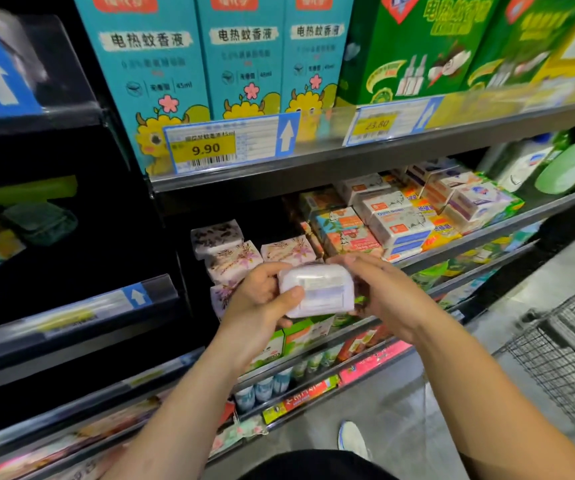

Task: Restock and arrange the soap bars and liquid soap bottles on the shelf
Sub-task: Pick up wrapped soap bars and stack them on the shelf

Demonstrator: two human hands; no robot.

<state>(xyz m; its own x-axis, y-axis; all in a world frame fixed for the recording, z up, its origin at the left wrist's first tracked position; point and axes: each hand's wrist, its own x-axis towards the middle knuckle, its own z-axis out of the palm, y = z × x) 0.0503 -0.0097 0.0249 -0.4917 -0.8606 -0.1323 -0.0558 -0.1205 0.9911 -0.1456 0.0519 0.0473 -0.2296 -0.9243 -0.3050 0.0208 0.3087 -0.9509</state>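
Across the far side runs the shelf [348, 157], its upper tier carrying teal boxes [154, 64] at left and green boxes [417, 46] at right. Near right stands a wire cart [563, 351]. On the middle tier, boxed soap bars [400, 223] are stacked at right and floral-wrapped soap bars [234, 258] at left. Just near of these, the left hand [258, 299] and right hand [386, 292] grip a white soap bar [317, 289] by its ends. A yellow price tag [204, 148] marks the upper edge.

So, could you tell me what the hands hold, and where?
A white soap bar: left hand grips its left end, right hand its right end.
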